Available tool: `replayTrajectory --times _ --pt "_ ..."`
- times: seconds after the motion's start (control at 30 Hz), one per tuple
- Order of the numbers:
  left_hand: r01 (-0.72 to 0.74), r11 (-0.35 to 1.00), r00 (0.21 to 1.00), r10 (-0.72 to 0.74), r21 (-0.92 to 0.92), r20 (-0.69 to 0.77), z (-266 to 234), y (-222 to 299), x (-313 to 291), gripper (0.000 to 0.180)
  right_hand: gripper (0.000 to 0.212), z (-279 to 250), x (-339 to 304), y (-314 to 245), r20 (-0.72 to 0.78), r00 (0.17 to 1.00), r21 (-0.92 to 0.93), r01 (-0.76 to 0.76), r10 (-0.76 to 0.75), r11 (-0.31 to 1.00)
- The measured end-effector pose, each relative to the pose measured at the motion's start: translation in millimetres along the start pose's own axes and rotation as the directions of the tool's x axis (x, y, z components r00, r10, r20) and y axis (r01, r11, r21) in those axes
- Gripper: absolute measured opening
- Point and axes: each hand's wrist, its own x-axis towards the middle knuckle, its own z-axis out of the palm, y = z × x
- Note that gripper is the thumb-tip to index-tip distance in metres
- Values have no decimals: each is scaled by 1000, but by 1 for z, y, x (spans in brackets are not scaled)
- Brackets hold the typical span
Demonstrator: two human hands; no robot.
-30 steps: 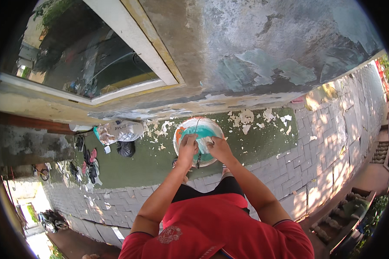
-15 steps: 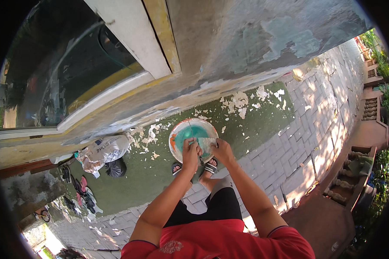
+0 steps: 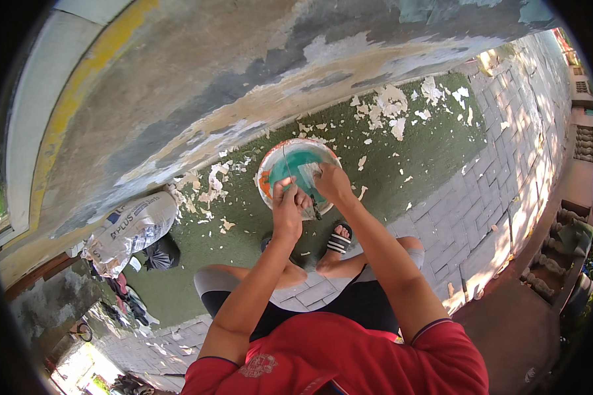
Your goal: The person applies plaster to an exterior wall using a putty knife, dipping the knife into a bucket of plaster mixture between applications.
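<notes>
A round white bucket (image 3: pixel 265 162) with orange stains on its rim stands on the ground before me, its inside teal. Over its near left part my left hand (image 3: pixel 290 210) is closed, fingers curled around a thin wire (image 3: pixel 285 160) that stretches toward the far rim. My right hand (image 3: pixel 334 184) pinches a pale, flat, see-through-looking piece (image 3: pixel 309 173) above the bucket; its exact kind is unclear. Between the hands, at the near rim, shows a small dark object (image 3: pixel 316 208) that I cannot make out. The two hands are slightly apart.
A peeling wall (image 3: pixel 197 85) rises beyond the bucket. Paint flakes (image 3: pixel 389 105) litter the green ground. To the left lie a white sack (image 3: pixel 135 227), a black plastic bag (image 3: pixel 161 253) and several pieces of footwear (image 3: pixel 128 296). Grey paving (image 3: pixel 441 210) runs along the right.
I have lowered into a squat, knees spread, and the view has shifted closer to the wall. My right hand has moved with the pale piece slightly farther over the bucket.
</notes>
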Motion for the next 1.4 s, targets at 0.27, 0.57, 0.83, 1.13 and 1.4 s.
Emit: replayTrajectory --times 0.27,0.57,0.83,1.13,1.4 --pt "78 996 979 -85 44 187 -72 -28 62 21 21 101 71 63 16 999 -177 39 -37 983" --pt "58 928 987 -108 369 117 -132 -27 90 20 18 157 76 80 108 994 -306 46 -13 951" --pt "16 754 993 -88 656 77 -166 -22 108 22 23 157 74 90 257 966 -357 108 -13 928" --pt "-127 493 982 -59 861 179 -170 -12 118 20 24 159 58 97 197 980 -332 58 9 942" --pt "-227 341 969 -15 912 246 -179 -15 125 19 30 154 54 110 194 981 -243 47 1 969"
